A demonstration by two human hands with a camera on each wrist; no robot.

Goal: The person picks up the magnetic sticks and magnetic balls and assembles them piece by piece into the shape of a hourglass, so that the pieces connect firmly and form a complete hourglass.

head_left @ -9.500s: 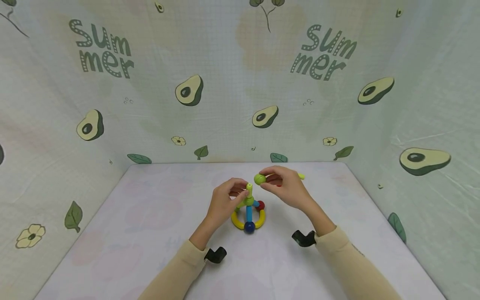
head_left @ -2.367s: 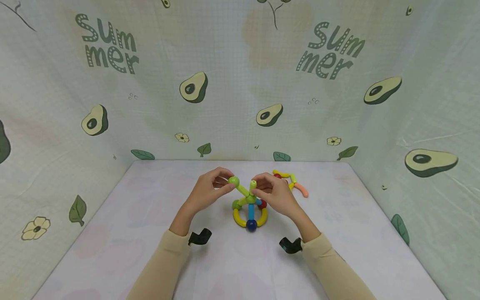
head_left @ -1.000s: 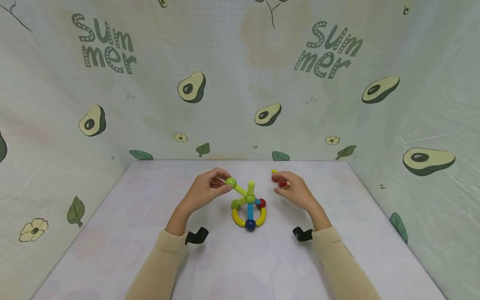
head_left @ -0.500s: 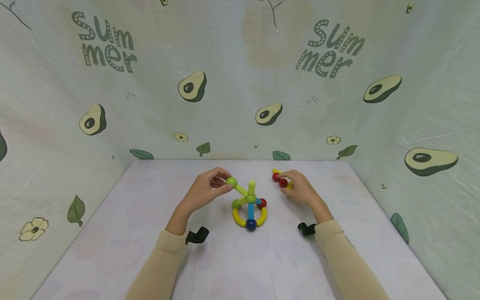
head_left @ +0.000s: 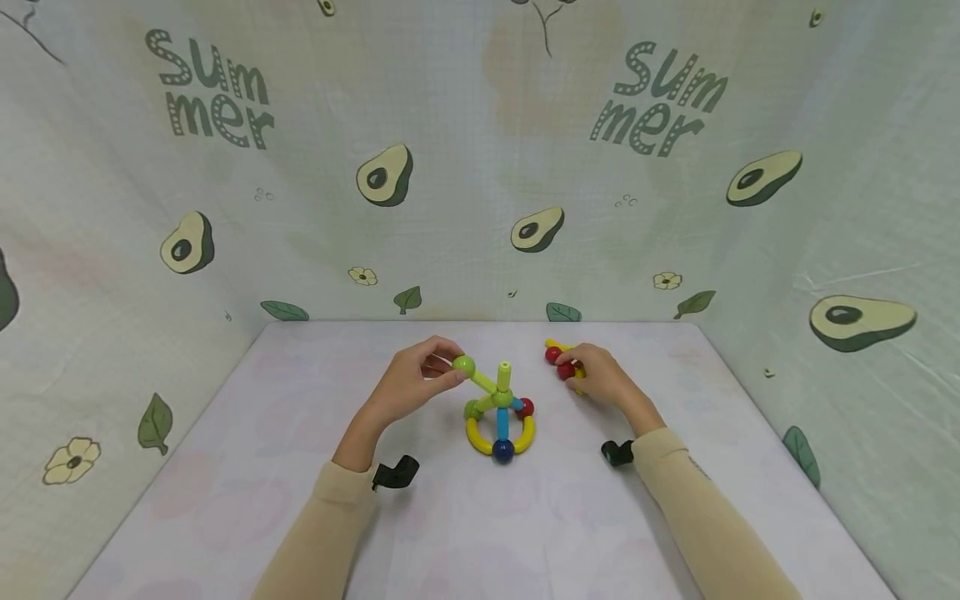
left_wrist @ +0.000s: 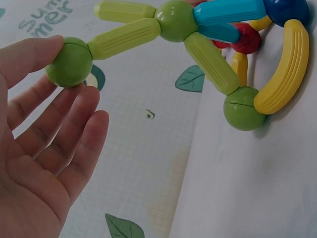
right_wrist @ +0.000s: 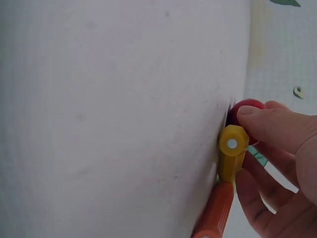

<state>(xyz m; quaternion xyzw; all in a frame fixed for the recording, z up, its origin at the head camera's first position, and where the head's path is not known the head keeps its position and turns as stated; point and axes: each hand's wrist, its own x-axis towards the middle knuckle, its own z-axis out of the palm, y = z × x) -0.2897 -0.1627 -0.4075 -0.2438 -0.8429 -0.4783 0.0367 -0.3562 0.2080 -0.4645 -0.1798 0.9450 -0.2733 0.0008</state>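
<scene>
Patterned cloth (head_left: 457,108) stands behind left fingers (left_wrist: 81,113) pinching a green ball (left_wrist: 72,67), right fingers (right_wrist: 253,198) a red ball (head_left: 565,372) beside a yellow rod (right_wrist: 231,163).

The round green plastic balls (left_wrist: 179,21) look smooth and glossy, the curved yellow plastic rods (left_wrist: 290,69) grooved and satiny, the pale flat surface (head_left: 465,533) smooth and matt, the long beige cloth sleeves (head_left: 318,537) matt.

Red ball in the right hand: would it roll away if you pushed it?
Probably, because the red ball looks round. The yellow stick beside it might get in the way. It seems stiff, too: the right hand pinches it without any visible dent.
</scene>
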